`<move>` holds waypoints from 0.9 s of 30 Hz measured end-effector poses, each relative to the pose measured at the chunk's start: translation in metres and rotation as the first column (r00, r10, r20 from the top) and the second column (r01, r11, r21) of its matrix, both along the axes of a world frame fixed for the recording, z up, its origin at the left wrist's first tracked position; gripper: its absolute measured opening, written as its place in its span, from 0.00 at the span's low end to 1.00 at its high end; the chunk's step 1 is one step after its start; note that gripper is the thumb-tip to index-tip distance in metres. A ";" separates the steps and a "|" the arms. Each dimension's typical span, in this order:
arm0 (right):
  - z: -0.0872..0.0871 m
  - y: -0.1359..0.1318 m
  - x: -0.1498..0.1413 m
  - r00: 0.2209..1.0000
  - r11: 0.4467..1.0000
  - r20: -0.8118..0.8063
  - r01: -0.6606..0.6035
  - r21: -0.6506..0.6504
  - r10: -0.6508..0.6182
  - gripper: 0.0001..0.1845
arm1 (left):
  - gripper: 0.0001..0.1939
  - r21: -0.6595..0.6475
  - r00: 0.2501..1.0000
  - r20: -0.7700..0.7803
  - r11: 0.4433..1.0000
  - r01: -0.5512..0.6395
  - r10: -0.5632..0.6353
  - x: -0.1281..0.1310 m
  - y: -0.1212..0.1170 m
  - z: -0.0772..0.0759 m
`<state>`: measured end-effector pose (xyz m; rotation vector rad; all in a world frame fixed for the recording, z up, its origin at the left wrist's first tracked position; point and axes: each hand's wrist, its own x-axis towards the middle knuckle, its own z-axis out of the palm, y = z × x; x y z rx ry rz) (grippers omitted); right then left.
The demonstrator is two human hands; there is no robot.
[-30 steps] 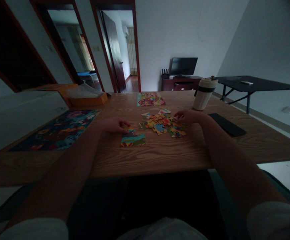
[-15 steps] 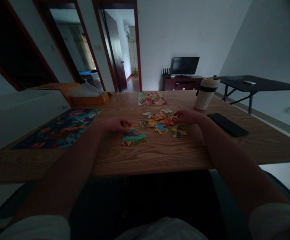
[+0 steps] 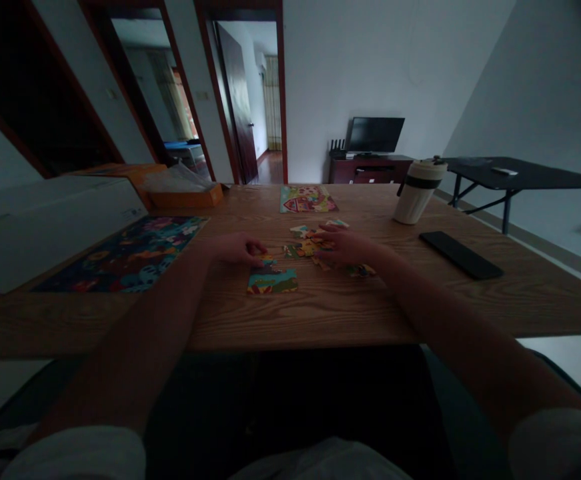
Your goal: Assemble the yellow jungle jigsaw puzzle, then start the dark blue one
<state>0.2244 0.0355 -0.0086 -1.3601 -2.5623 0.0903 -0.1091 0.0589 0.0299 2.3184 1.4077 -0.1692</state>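
Observation:
A partly joined jigsaw puzzle in teal and green lies flat on the wooden table. At its upper left corner, the curled thumb and fingers of my left hand pinch an edge puzzle piece. To the right is a heap of loose puzzle pieces, mostly yellow and orange. My right hand reaches over this heap from the right, its fingers apart and pointing left. It covers much of the heap, and whether its fingertips touch a piece is hard to make out.
A colourful picture sheet lies behind the heap. Left are a dark-blue illustrated sheet, a white box and an orange box holding clear plastic. On the right stand a cream tumbler and a black phone-like slab.
My right hand has moved left, from the heap's right edge to over its middle, and its fingers have spread. My left hand stays at the joined puzzle. The view has shifted slightly.

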 end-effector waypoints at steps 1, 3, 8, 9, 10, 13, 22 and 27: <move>0.000 -0.003 -0.006 0.999 1.000 0.020 -0.029 -0.007 0.029 0.35 | 0.41 0.008 1.000 -0.007 1.000 0.004 -0.004 0.000 0.000 0.000; 0.001 -0.006 -0.011 0.998 0.997 0.024 -0.058 -0.050 0.059 0.33 | 0.42 0.014 1.000 -0.024 1.000 0.014 -0.014 0.000 0.001 0.000; 0.008 -0.003 0.012 0.992 0.967 -0.105 -0.088 -0.240 0.064 0.21 | 0.41 0.018 0.999 -0.041 1.000 0.021 -0.020 0.002 -0.001 0.002; 0.009 -0.002 0.018 0.993 0.965 -0.115 -0.069 -0.254 0.041 0.19 | 0.41 0.018 0.999 -0.039 1.000 0.015 -0.014 0.002 -0.001 0.002; 0.010 0.000 0.023 0.993 0.965 -0.115 -0.035 -0.259 0.005 0.18 | 0.41 0.015 0.999 -0.036 1.000 0.009 -0.009 0.002 -0.002 0.002; 0.008 0.005 0.034 0.987 0.961 -0.097 0.101 -0.259 -0.129 0.16 | 0.42 -0.003 1.000 -0.030 1.000 0.003 -0.003 0.002 -0.001 0.001; 0.001 0.020 0.052 0.974 0.950 -0.016 0.216 -0.224 -0.226 0.19 | 0.40 0.005 1.000 -0.026 1.000 0.011 -0.011 0.000 -0.001 0.002; 0.001 0.026 0.064 0.951 0.948 0.040 0.309 -0.071 -0.307 0.21 | 0.38 0.020 1.000 -0.003 1.000 0.018 -0.018 -0.001 0.001 0.000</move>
